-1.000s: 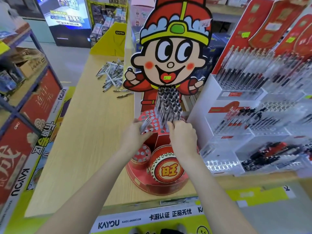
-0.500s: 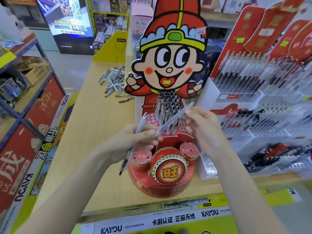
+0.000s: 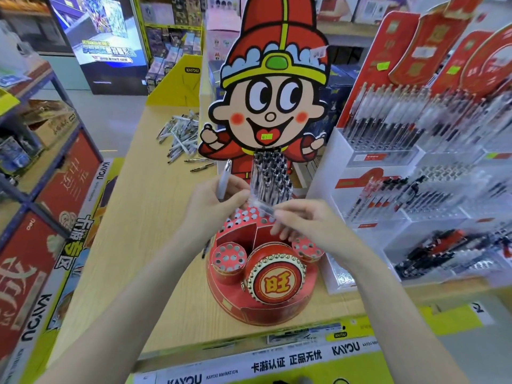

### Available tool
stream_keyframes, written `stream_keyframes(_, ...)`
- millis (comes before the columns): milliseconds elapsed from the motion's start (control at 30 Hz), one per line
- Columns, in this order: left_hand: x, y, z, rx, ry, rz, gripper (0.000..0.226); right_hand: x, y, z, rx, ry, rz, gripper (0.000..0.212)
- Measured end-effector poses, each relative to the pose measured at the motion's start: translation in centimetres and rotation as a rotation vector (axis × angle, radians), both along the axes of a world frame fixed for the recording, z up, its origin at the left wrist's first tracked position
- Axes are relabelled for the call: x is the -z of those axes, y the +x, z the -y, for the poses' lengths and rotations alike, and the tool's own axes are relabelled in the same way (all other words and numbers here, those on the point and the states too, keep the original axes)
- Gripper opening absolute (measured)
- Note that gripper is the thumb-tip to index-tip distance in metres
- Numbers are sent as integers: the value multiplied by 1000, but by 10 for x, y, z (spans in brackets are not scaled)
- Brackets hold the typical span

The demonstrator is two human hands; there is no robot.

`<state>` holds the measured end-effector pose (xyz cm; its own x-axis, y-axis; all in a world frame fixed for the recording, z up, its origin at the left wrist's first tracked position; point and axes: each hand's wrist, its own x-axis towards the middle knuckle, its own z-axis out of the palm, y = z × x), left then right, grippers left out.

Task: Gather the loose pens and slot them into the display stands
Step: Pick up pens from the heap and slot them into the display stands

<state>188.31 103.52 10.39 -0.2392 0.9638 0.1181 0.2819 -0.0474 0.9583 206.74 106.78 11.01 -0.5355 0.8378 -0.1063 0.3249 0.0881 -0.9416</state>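
Readable print: KAYOU branding and Chinese characters.

The red round display stand (image 3: 263, 289) carries a gold-rimmed medallion with the character 旺. The white strip (image 3: 277, 361) along the front edge of the surface reads "KAYOU", "KAYOU ANIMATION" and 卡游认证 正品无忧. A black "KAYOU" tag sits on the yellow divider (image 3: 182, 84) at the far end. The long box (image 3: 36, 317) at the left shows "KAYOU" upside down beside large Chinese characters. Price stickers and the screen's text are too small or blurred to read.
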Motion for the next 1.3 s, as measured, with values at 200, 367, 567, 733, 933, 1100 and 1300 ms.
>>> stream_keyframes(200, 5, -1, 3, 5, -36, 434, 22, 15, 3, -3, 115, 63, -54, 11)
stream_keyframes(367, 23, 25, -1, 66, -70, 323, 22, 20, 35, 4, 221, -33, -117, 14)
stream_keyframes(567, 38, 87, -13, 224, 3, -104, 23, 41, 116, 8, 436, -47, -14, 7)
stream_keyframes(733, 54, 134, -22, 299, 29, -357, 19, 75, 189, -1, 641, 41, 204, 12)
stream_keyframes(933, 85, 159, -31, 288, -10, -565, 30, 104, 192, -22, 629, 177, 322, 16)
stream_keyframes(1100, 108, 168, -35, 204, -153, -761, 32, 127, 176, -39, 515, 244, 343, 15)
stream_keyframes(1300, 113, 170, -38, 142, -185, -690, 31, 141, 170, -59, 303, 308, 563, 20)
